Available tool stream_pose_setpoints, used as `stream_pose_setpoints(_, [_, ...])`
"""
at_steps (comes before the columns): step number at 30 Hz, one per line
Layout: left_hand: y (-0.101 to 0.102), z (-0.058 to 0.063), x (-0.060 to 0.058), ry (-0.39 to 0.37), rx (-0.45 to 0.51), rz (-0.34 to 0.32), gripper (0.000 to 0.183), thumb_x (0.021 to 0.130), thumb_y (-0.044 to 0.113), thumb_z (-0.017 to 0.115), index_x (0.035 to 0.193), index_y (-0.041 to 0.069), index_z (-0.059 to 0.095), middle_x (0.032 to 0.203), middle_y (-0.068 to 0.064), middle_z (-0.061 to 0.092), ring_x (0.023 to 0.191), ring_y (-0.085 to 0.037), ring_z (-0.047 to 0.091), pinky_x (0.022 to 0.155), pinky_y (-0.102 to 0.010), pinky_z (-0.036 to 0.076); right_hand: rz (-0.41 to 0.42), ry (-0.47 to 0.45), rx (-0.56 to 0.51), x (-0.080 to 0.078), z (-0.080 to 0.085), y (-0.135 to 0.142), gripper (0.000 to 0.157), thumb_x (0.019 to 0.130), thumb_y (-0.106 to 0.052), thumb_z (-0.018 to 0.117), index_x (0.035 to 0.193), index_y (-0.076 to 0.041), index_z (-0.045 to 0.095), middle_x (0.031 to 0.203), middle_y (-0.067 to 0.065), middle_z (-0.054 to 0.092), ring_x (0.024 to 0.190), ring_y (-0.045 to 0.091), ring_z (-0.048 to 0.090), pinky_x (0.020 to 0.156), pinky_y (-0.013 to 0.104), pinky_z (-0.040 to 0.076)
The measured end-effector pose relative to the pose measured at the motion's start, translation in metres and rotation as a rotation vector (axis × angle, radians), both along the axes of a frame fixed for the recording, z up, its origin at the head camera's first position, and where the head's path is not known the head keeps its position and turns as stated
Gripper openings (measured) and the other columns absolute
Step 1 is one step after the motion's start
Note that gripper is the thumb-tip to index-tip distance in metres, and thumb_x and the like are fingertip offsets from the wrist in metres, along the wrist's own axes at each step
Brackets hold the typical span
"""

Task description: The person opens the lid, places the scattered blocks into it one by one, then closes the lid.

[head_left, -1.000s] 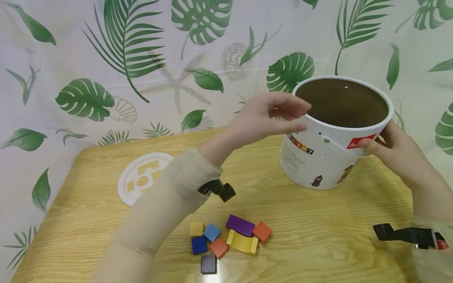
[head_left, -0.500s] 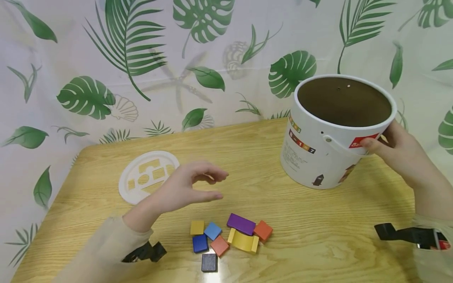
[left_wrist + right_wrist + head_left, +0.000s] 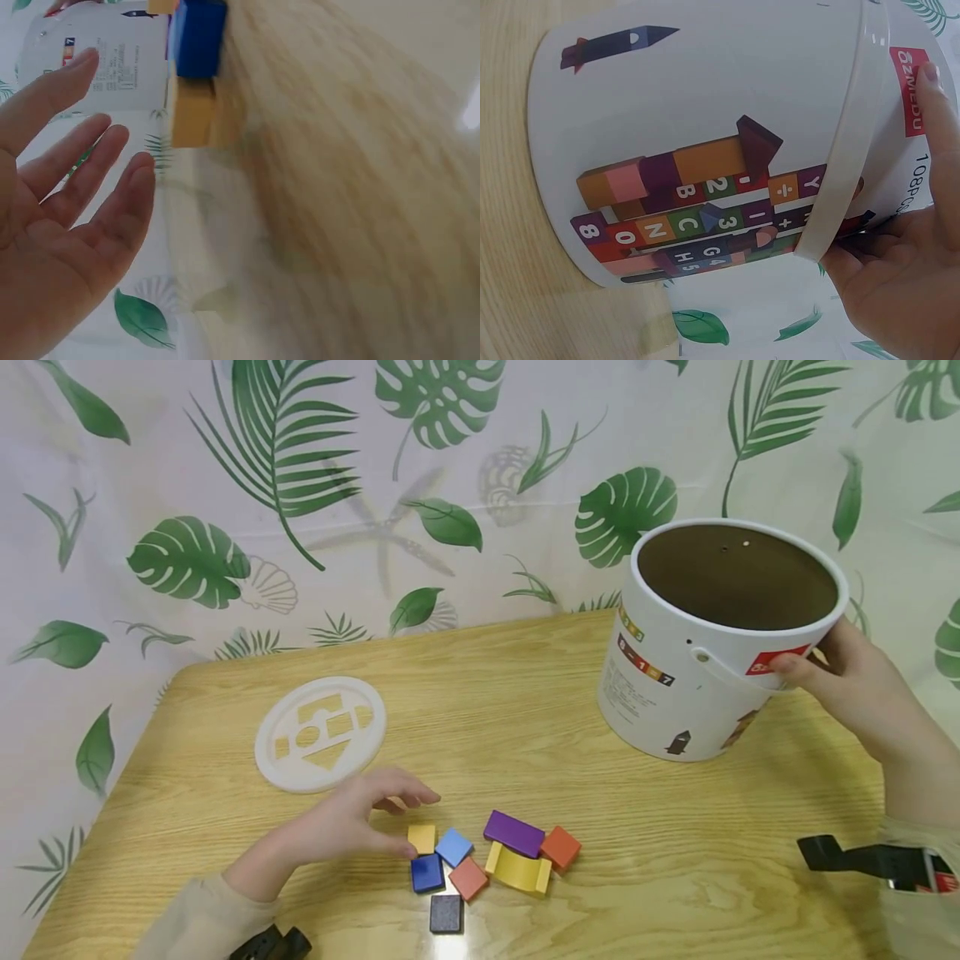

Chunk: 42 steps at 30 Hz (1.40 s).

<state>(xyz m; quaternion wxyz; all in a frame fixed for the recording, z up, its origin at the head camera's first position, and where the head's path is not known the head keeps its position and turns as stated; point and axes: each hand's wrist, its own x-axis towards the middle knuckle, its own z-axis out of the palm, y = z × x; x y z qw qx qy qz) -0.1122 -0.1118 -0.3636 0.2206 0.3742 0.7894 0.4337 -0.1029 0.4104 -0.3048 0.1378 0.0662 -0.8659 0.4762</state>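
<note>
My left hand (image 3: 352,818) hovers at the left side of a small group of toy blocks, thumb and fingers spread apart with nothing between them. Nearest to it are a yellow cube (image 3: 422,839) and a dark blue cube (image 3: 427,873). Beside these lie a light blue cube (image 3: 454,847), an orange-red cube (image 3: 468,879) and a black cube (image 3: 446,915). My right hand (image 3: 847,685) holds a white bucket (image 3: 675,693) by its right side below the rim. Its thumb (image 3: 934,112) lies on the red label; the other fingers are partly hidden behind the bucket.
A purple block (image 3: 514,833), a yellow arched block (image 3: 517,869) and another orange-red cube (image 3: 561,848) lie right of the cubes. The round white lid (image 3: 264,747) with shaped cut-outs lies at the back left. A leaf-patterned curtain (image 3: 465,577) hangs behind the table (image 3: 675,860).
My left hand has come away from the bucket's rim, moving left and down to the cubes. The right hand keeps its hold on the bucket, which has stayed in place.
</note>
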Motion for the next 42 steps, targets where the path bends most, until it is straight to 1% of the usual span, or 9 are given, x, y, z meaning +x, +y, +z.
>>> stream_pose_setpoints(6, [-0.003,-0.017,-0.006,-0.057,-0.008,-0.067,0.050,0.079,0.014,0.080,0.124,0.007,0.061,0.122,-0.006,0.059,0.108,-0.024,0.056,0.091,-0.033,0.049,0.001,-0.002,0.000,0.000,-0.001,0.000,0.069,0.094,-0.005,0.060,0.151,-0.023,0.026,0.146,0.003,0.034,0.130,0.009,0.030,0.098,0.004,0.027])
stream_pose_setpoints(9, [-0.002,-0.019,-0.008,-0.081,-0.013,-0.087,0.048,0.079,0.011,0.079,0.124,0.008,0.062,0.122,-0.004,0.060,0.110,-0.020,0.056,0.091,-0.032,0.049,0.006,-0.001,-0.003,-0.001,0.000,0.000,0.069,0.094,-0.005,0.060,0.151,-0.023,0.026,0.146,0.003,0.034,0.130,0.009,0.029,0.097,0.004,0.027])
stream_pose_setpoints(12, [-0.001,-0.020,-0.010,-0.068,-0.028,-0.094,0.045,0.079,0.010,0.078,0.122,0.010,0.063,0.120,-0.001,0.060,0.108,-0.017,0.057,0.091,-0.031,0.049,0.007,0.004,-0.004,-0.001,0.000,0.000,0.068,0.094,-0.005,0.059,0.151,-0.022,0.027,0.145,0.002,0.035,0.130,0.009,0.030,0.097,0.004,0.027])
stream_pose_setpoints(18, [0.002,-0.023,-0.011,-0.061,-0.052,-0.068,0.036,0.080,0.011,0.078,0.114,0.013,0.068,0.113,0.003,0.063,0.100,-0.013,0.058,0.087,-0.030,0.051,0.012,0.014,-0.009,0.001,0.001,0.000,0.067,0.094,-0.004,0.059,0.151,-0.021,0.028,0.143,0.002,0.037,0.129,0.009,0.031,0.098,0.005,0.027])
stream_pose_setpoints(21, [0.003,-0.024,-0.011,-0.055,-0.056,-0.049,0.033,0.080,0.013,0.078,0.112,0.014,0.070,0.110,0.004,0.064,0.097,-0.013,0.058,0.085,-0.029,0.051,0.006,0.009,-0.002,0.001,0.001,-0.001,0.069,0.094,-0.005,0.059,0.151,-0.023,0.026,0.145,0.002,0.035,0.130,0.009,0.030,0.098,0.005,0.027])
stream_pose_setpoints(25, [0.005,-0.024,-0.011,-0.032,-0.053,-0.030,0.031,0.081,0.013,0.078,0.111,0.012,0.070,0.107,0.003,0.065,0.093,-0.013,0.059,0.082,-0.029,0.052,-0.005,0.000,0.007,0.001,0.001,-0.001,0.070,0.094,-0.007,0.060,0.152,-0.025,0.024,0.148,0.003,0.033,0.131,0.009,0.028,0.100,0.007,0.025])
stream_pose_setpoints(34, [0.011,-0.021,-0.010,0.015,-0.066,-0.004,0.029,0.080,0.010,0.077,0.109,0.011,0.071,0.105,0.002,0.066,0.090,-0.013,0.059,0.080,-0.030,0.053,0.005,-0.005,-0.004,0.000,0.000,-0.001,0.068,0.094,-0.005,0.059,0.151,-0.022,0.026,0.146,0.003,0.034,0.131,0.010,0.029,0.098,0.005,0.027])
stream_pose_setpoints(37, [0.012,-0.021,-0.010,0.044,-0.086,0.019,0.030,0.080,0.010,0.076,0.110,0.011,0.070,0.104,0.004,0.066,0.092,-0.012,0.059,0.082,-0.029,0.052,0.003,-0.006,-0.004,0.000,0.000,0.000,0.069,0.094,-0.005,0.059,0.152,-0.023,0.025,0.147,0.003,0.033,0.131,0.010,0.028,0.098,0.005,0.027])
stream_pose_setpoints(42, [0.015,-0.023,-0.013,0.122,-0.126,0.035,0.033,0.079,0.009,0.077,0.111,0.011,0.069,0.103,0.006,0.064,0.093,-0.009,0.059,0.083,-0.027,0.050,-0.010,-0.013,0.004,0.001,0.000,0.000,0.069,0.095,-0.007,0.058,0.152,-0.024,0.024,0.150,0.003,0.030,0.133,0.008,0.026,0.103,0.009,0.025])
